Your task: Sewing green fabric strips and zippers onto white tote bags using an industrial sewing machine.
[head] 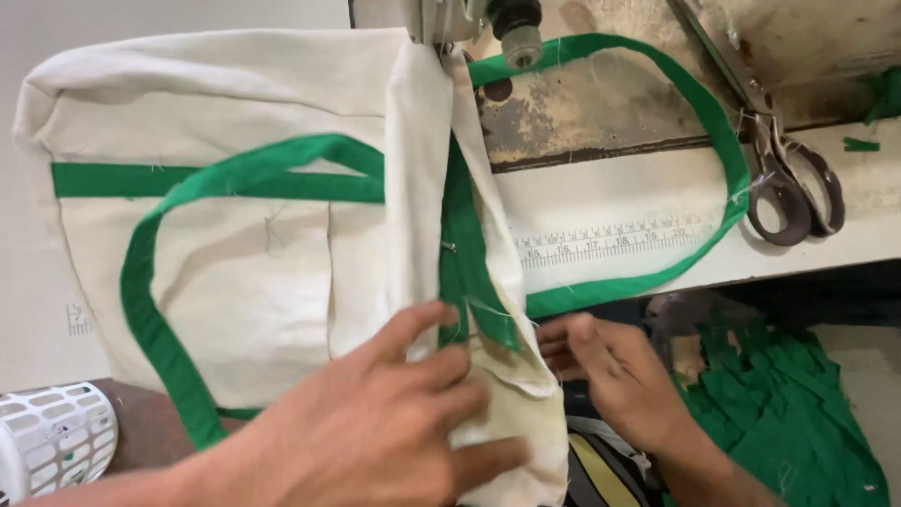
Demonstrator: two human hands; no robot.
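A cream cloth bag (pixel 235 282) with green trim lies on the sewing table, its folded edge running up under the sewing machine's foot (pixel 441 28). My left hand (pixel 375 422) presses flat on the bag's lower folded edge, fingers spread over the cream cloth and the green binding (pixel 465 263). My right hand (pixel 610 371) sits just right of that fold, fingertips pinching the cloth edge from below the table's rim. One green handle loop (pixel 150 300) lies on the bag's front; the other green handle loop (pixel 723 150) curves over the table to the right.
Scissors (pixel 784 178) lie on the worn table top at the right, beside a printed ruler strip (pixel 610 239). A pile of green fabric strips (pixel 779 404) sits below the table at right. A white perforated basket (pixel 52 437) is at lower left.
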